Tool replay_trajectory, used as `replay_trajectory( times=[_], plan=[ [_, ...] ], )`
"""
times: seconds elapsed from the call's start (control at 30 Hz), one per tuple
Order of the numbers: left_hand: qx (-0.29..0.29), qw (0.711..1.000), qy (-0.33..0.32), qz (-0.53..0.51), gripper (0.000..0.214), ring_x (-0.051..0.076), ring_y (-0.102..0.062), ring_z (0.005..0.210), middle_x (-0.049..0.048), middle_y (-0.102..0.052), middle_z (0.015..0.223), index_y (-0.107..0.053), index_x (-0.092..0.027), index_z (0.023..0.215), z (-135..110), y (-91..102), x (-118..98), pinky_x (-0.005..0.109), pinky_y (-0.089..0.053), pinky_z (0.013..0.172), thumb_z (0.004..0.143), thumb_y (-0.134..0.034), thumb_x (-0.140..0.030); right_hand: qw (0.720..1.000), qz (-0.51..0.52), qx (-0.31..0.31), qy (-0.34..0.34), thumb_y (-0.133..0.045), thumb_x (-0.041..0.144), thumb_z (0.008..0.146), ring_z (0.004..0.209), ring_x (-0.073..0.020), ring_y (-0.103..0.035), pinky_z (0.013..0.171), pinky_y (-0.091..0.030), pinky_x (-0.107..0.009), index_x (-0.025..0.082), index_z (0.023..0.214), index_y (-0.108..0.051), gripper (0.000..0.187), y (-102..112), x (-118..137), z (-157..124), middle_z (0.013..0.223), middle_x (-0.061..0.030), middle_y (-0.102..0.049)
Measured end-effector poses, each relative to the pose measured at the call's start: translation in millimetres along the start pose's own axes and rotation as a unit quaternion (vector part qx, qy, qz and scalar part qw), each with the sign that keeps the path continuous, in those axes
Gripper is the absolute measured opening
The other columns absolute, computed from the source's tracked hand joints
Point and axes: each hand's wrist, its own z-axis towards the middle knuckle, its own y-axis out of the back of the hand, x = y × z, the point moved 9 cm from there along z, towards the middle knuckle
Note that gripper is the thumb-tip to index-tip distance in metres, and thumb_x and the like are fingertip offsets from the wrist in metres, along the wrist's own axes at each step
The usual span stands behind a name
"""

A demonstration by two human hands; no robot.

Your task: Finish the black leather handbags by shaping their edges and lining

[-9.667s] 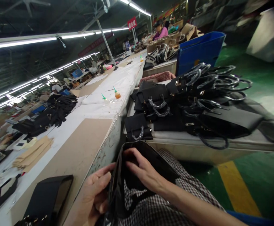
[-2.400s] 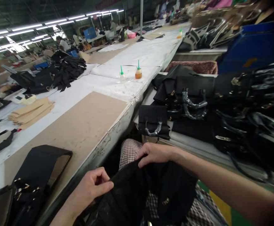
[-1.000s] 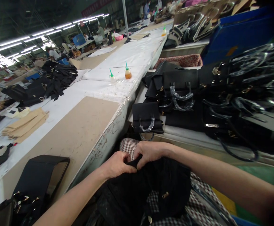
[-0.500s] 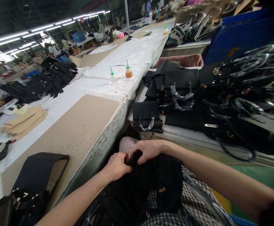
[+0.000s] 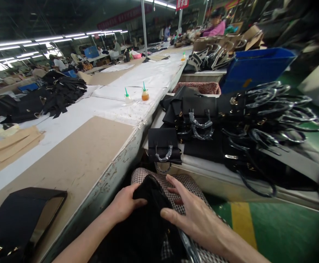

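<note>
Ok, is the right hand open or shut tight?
Open. The right hand has its fingers spread apart, thumb against the black bag; the left hand grips its edge.

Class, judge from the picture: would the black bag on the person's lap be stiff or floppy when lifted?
Probably floppy: the black bag bulges and sags between the left hand and right hand. Likely light, since the left hand's thumb-and-finger grip alone props it up.
</note>
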Motion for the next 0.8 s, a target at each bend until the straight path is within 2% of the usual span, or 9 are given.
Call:
replay_trajectory(
  times=[0.1, 0.17, 0.27, 0.33, 0.43, 0.5, 0.6, 0.7, 0.8],
  plan=[
    [0.008, 0.999, -0.012, 0.029, 0.029, 0.022, -0.063, 0.086, -0.0014, -0.071, 0.093, -0.067, -0.021, 0.101, 0.2, 0.2, -15.2, 0.027, -0.043, 0.073, 0.072, -0.069, -0.023, 1.0, 0.024, -0.011, -0.007, -0.064, 0.041, 0.082, 0.118, -0.0319, -0.057, 0.099, -0.047, -0.05, 0.022, 0.147, -0.031, 0.076, 2.6, 0.5, 8.1, 0.139, -0.0141, -0.053],
    [0.01, 0.998, -0.028, 0.048, 0.024, 0.021, -0.062, 0.085, -0.0021, -0.07, 0.09, -0.067, -0.019, 0.095, -3.0, 8.0, -25.7, 0.026, -0.042, 0.072, 0.071, -0.068, -0.021, 0.996, 0.085, 0.025, 0.004, -0.062, 0.028, 0.079, 0.11, -0.0292, -0.062, 0.096, -0.05, -0.045, 0.021, 0.141, -0.041, 0.066, 13.1, -1.3, 16.5, 0.129, -0.0112, -0.062],
    [0.014, 0.996, -0.043, 0.082, 0.022, 0.021, -0.062, 0.088, -0.0017, -0.07, 0.091, -0.068, -0.018, 0.093, -12.0, 28.0, -35.4, 0.026, -0.041, 0.076, 0.071, -0.068, -0.02, 0.971, 0.212, 0.104, 0.024, -0.062, 0.024, 0.075, 0.108, -0.0298, -0.063, 0.093, -0.052, -0.043, 0.018, 0.136, -0.047, 0.063, 37.0, -5.4, 20.2, 0.12, -0.0097, -0.067],
    [0.058, 0.995, -0.03, 0.079, 0.028, 0.021, -0.062, 0.09, -0.0012, -0.071, 0.094, -0.068, -0.018, 0.098, -19.6, 32.8, -34.4, 0.025, -0.042, 0.077, 0.07, -0.069, -0.02, 0.948, 0.269, 0.17, 0.019, -0.065, 0.025, 0.076, 0.11, -0.0301, -0.063, 0.093, -0.051, -0.043, 0.02, 0.139, -0.046, 0.066, 45.6, -10.0, 15.5, 0.121, -0.0086, -0.067],
    [0.144, 0.985, -0.009, 0.097, 0.028, 0.021, -0.063, 0.087, -0.0003, -0.071, 0.093, -0.069, -0.018, 0.098, -30.4, 23.7, -32.1, 0.026, -0.043, 0.074, 0.071, -0.07, -0.023, 0.925, 0.294, 0.24, -0.009, -0.066, 0.027, 0.08, 0.111, -0.0285, -0.062, 0.094, -0.051, -0.041, 0.022, 0.14, -0.045, 0.064, 43.2, -23.4, 6.6, 0.12, -0.0072, -0.067],
    [0.141, 0.982, -0.022, 0.127, 0.043, 0.025, -0.062, 0.097, 0.0017, -0.07, 0.104, -0.067, -0.021, 0.107, -31.0, 18.8, -38.5, 0.028, -0.043, 0.081, 0.066, -0.076, -0.027, 0.919, 0.306, 0.248, -0.02, -0.066, 0.03, 0.081, 0.112, -0.0282, -0.062, 0.095, -0.051, -0.041, 0.022, 0.14, -0.046, 0.063, 40.1, -32.8, 4.5, 0.12, -0.0072, -0.068],
    [0.102, 0.99, -0.057, 0.078, 0.077, 0.027, -0.053, 0.118, 0.0046, -0.06, 0.127, -0.052, -0.026, 0.13, -25.2, 11.2, -57.6, 0.032, -0.039, 0.099, 0.06, -0.084, -0.03, 0.918, 0.304, 0.254, -0.011, -0.069, 0.035, 0.081, 0.115, -0.0278, -0.06, 0.099, -0.049, -0.042, 0.023, 0.141, -0.046, 0.065, 40.0, -39.0, 2.0, 0.124, -0.0073, -0.065],
    [0.087, 0.992, -0.08, 0.037, 0.057, 0.02, -0.054, 0.113, 0.0023, -0.06, 0.122, -0.052, -0.025, 0.123, -18.8, 2.6, -74.5, 0.03, -0.039, 0.099, 0.073, -0.076, -0.032, 0.918, 0.294, 0.268, 0.0, -0.066, 0.039, 0.084, 0.115, -0.0273, -0.06, 0.099, -0.048, -0.042, 0.023, 0.139, -0.048, 0.06, 45.8, -36.1, -3.9, 0.128, -0.0075, -0.062],
    [0.077, 0.99, -0.081, 0.09, 0.025, 0.017, -0.057, 0.094, -0.001, -0.064, 0.102, -0.058, -0.023, 0.106, -13.1, -1.8, -83.1, 0.026, -0.042, 0.085, 0.085, -0.063, -0.036, 0.924, 0.281, 0.258, 0.002, -0.059, 0.047, 0.089, 0.111, -0.0275, -0.062, 0.095, -0.05, -0.039, 0.02, 0.135, -0.053, 0.053, 52.4, -31.2, -7.6, 0.122, -0.0083, -0.066]
  ],
)
